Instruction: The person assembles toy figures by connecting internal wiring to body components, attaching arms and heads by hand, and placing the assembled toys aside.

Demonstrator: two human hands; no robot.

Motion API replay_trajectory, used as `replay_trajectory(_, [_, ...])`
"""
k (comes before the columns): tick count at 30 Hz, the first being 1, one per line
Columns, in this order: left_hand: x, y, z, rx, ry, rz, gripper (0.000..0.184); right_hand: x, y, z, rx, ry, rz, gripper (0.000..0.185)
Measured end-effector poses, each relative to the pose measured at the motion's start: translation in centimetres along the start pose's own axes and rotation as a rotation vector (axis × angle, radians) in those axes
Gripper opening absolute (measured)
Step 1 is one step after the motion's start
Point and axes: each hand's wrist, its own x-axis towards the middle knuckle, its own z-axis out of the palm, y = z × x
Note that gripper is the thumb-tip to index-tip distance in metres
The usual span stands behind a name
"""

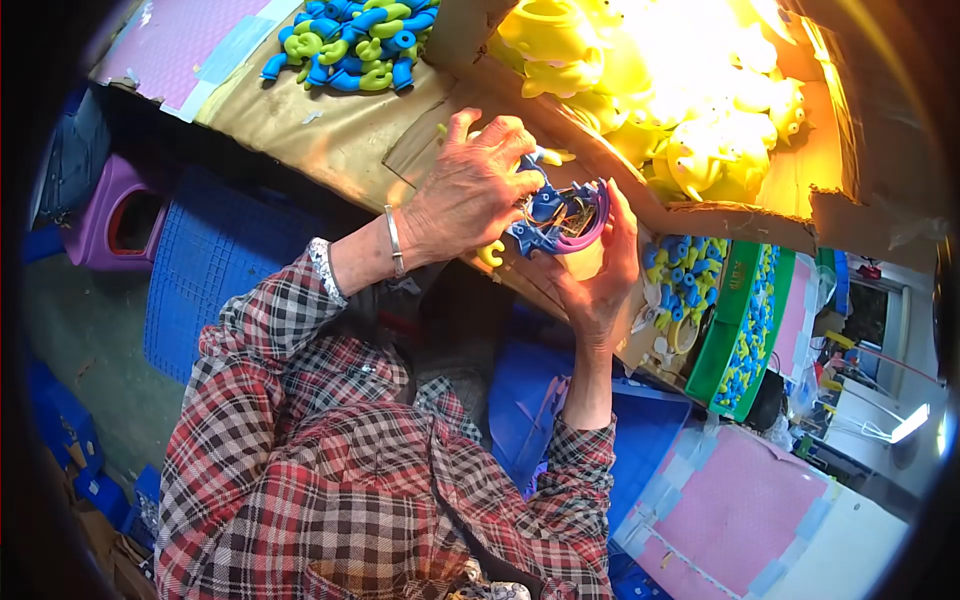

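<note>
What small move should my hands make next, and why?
Perhaps the left hand should tuck the thin, wire-like strands inward while the right hand steadies the purple plastic ring, since they look exposed between that ring and the blue plastic piece.

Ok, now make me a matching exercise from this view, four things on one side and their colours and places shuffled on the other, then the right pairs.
1. bracelet
2. held piece
3. long tray
4. pile of figures

A. green, toward the picture's right
B. yellow, in the cardboard box
C. silvery, around the left wrist
D. blue and purple, between left hand and right hand

Pairs: 1-C, 2-D, 3-A, 4-B
</note>
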Motion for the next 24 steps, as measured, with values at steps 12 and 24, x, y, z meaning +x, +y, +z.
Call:
replay_trajectory(12, [-2.4,-1.9,-1.2,-0.331,0.158,-0.282,0.081,3.1,-2.7,1.6,-0.312,-0.306,-0.034,0.096])
replay_trajectory(24, [-2.8,-3.3,-0.8,-0.446,0.068,-0.333,0.06,4.3,-2.9,1.5,-0.539,-0.45,-0.202,0.089])
